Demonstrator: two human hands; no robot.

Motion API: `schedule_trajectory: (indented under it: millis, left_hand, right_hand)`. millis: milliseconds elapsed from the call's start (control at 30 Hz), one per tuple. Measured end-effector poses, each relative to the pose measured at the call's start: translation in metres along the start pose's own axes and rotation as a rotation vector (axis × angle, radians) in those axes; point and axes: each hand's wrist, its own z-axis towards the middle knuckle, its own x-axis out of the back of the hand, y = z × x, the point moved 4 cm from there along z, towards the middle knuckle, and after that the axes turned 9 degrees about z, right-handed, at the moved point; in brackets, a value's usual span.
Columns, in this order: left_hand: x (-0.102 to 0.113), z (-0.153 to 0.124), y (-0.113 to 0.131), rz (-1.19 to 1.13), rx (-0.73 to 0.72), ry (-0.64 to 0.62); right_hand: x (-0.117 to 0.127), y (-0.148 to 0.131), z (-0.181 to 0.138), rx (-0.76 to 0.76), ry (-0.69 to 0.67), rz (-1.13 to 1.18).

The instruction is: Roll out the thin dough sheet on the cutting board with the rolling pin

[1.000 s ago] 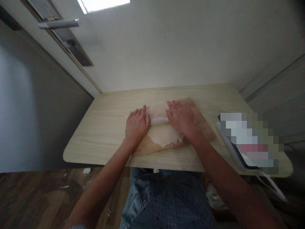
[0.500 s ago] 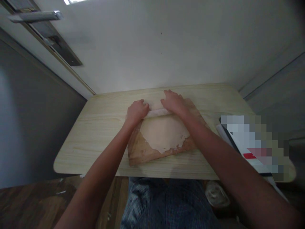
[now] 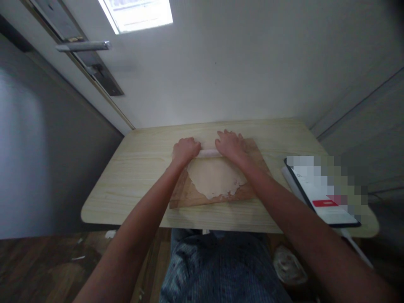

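Note:
A pale, flattened sheet of dough [image 3: 216, 176] with a ragged near edge lies on a wooden board [image 3: 186, 198]. Across its far side rests a whitish rolling pin [image 3: 209, 154], with only its middle showing between my hands. My left hand [image 3: 187, 148] is closed over the pin's left part, fingers curled. Over its right part sits my right hand [image 3: 232, 145], fingers bent forward across the pin and slightly apart. Both palms press from above, and the pin's ends are hidden under them.
The board lies on a light wood-grain table [image 3: 126, 185] against a white door with a metal handle [image 3: 83, 46]. A tablet [image 3: 334, 214], partly blurred out, lies at the table's right. Below on the right, a clear bag or container [image 3: 288, 265] shows near my leg.
The camera view has tilted up and shifted, showing more of the door and its bright window. Both hands stay on the rolling pin at the dough's far side.

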Motion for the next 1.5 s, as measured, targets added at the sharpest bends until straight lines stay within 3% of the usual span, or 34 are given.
schedule_trajectory:
  millis: [267, 433, 600, 733, 933, 1500]
  left_hand:
    - [0.004, -0.056, 0.007, 0.118, -0.105, 0.259]
    - [-0.004, -0.104, 0.007, 0.065, -0.153, 0.407]
    - [-0.01, -0.145, 0.011, -0.001, -0.228, 0.374]
    - [-0.008, -0.161, 0.025, -0.053, -0.31, 0.314]
    - [-0.007, -0.152, 0.043, -0.1, -0.378, 0.296]
    - [0.003, -0.072, 0.053, -0.009, -0.248, 0.275]
  right_hand:
    - [0.001, -0.01, -0.052, 0.091, 0.178, -0.068]
    - [0.001, -0.013, -0.099, 0.181, 0.194, -0.024]
    - [-0.001, -0.012, -0.146, 0.219, 0.184, -0.009]
    - [0.001, -0.011, -0.172, 0.249, 0.15, 0.001]
    - [0.002, -0.006, -0.168, 0.255, 0.11, 0.028]
    - [0.0, -0.008, -0.083, 0.164, 0.165, 0.019]
